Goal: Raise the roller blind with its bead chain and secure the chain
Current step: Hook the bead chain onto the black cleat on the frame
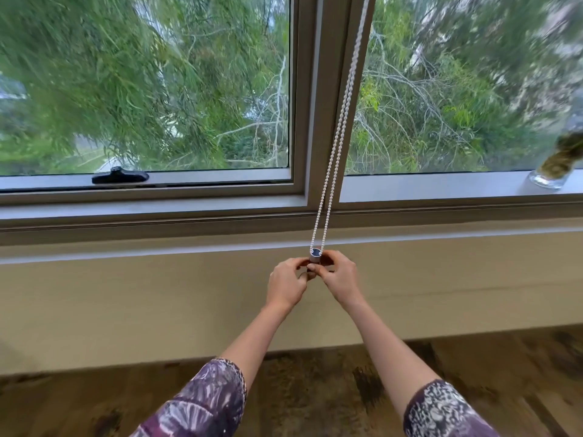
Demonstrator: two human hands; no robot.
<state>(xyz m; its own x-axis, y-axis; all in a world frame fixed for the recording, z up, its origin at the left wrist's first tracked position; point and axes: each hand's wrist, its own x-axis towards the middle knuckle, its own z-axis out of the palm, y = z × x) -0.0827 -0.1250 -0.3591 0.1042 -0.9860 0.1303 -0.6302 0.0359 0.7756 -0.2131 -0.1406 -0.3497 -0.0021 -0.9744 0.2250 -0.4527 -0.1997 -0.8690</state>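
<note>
Glossy white plastic bead chain (339,137); smooth matt grey window frame (318,99); patterned cloth sleeves (205,402)

Both bare forearms extend forward, converging at centre, with patterned purple sleeves pushed up near the elbows. Left hand (287,280) and right hand (340,276) meet, fingers curled inward, fingertips pinched close together, knuckles facing the camera.

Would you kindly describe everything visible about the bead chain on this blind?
The bead chain is a white loop of small beads, likely plastic. Its two strands hang almost side by side from the top of the picture, along the window's centre post, slanting slightly left. They look taut. At the bottom the loop enters a small grey holder, pinched between the left hand and right hand.
</note>
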